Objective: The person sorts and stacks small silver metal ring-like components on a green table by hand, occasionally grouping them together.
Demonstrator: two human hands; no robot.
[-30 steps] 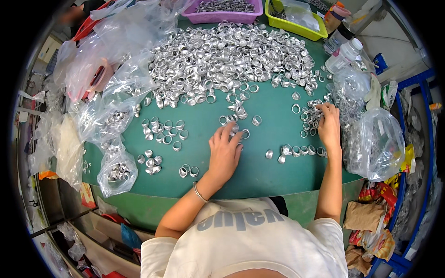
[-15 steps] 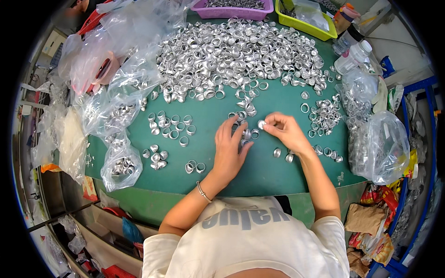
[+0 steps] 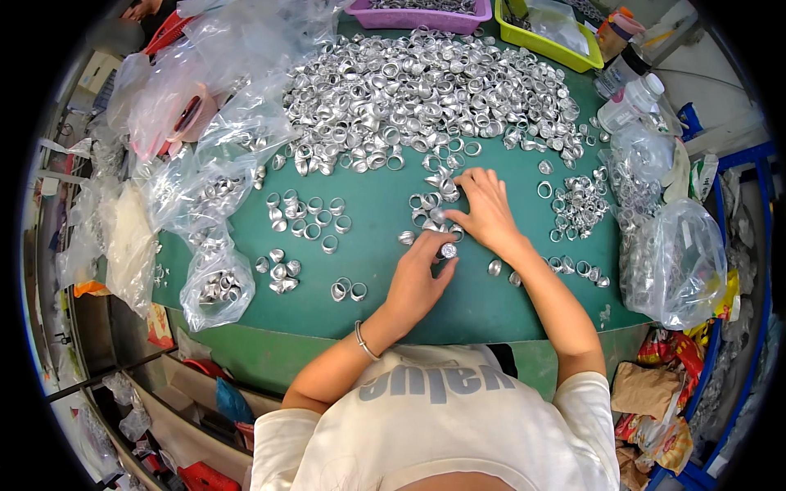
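Note:
My left hand (image 3: 417,277) is closed near the middle of the table, with a silver-coloured ring (image 3: 449,250) showing its round face at the fingertips. Just beyond it, my right hand (image 3: 488,214) reaches left with thumb and fingers apart, touching the edge of a small cluster of rings (image 3: 424,201). Parts of this cluster are hidden under the fingers. A large heap of similar rings (image 3: 409,90) spreads along the far side. Smaller groups of rings (image 3: 312,231) lie to the left, and a ring (image 3: 494,267) lies beside my right forearm.
Clear plastic bags holding rings (image 3: 217,282) lie at the left edge, and more bags (image 3: 679,262) at the right. A purple basket (image 3: 417,20) and a yellow-green tray (image 3: 548,47) stand at the back. A white bottle (image 3: 630,102) leans at the far right, near a small ring pile (image 3: 580,204).
My right hand has moved left to the cluster and no longer holds the ring it pinched. My left hand has drawn back toward me and closed on a ring. The view has shifted slightly.

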